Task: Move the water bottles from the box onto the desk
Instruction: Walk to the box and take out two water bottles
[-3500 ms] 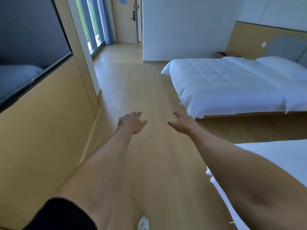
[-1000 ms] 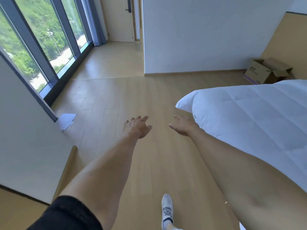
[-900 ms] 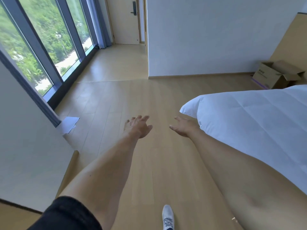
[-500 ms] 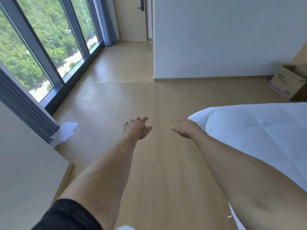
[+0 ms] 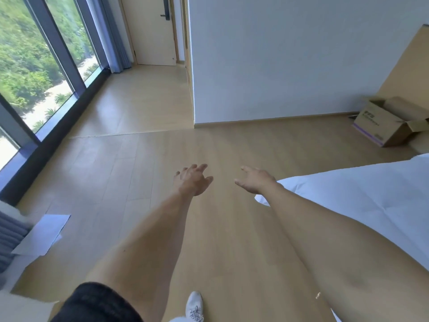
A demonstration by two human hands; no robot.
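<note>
Pale wood-plank flooring (image 5: pixel 144 159) is filling most of the frame, catching soft daylight. Tall windows with dark frames (image 5: pixel 46 73) are running along the upper left, showing green trees outside, and a blue-grey curtain (image 5: pixel 111 43) is hanging at their far end. A light wooden door (image 5: pixel 153 31) with a dark handle is standing shut at the top centre. A plain white wall (image 5: pixel 290 59) is taking up the upper right, meeting a tan panel (image 5: pixel 406 73) at the right edge. A bed with white bedding (image 5: pixel 371 201) is reaching in from the right. White paper sheets (image 5: pixel 44 235) are lying on the floor at lower left.
</note>
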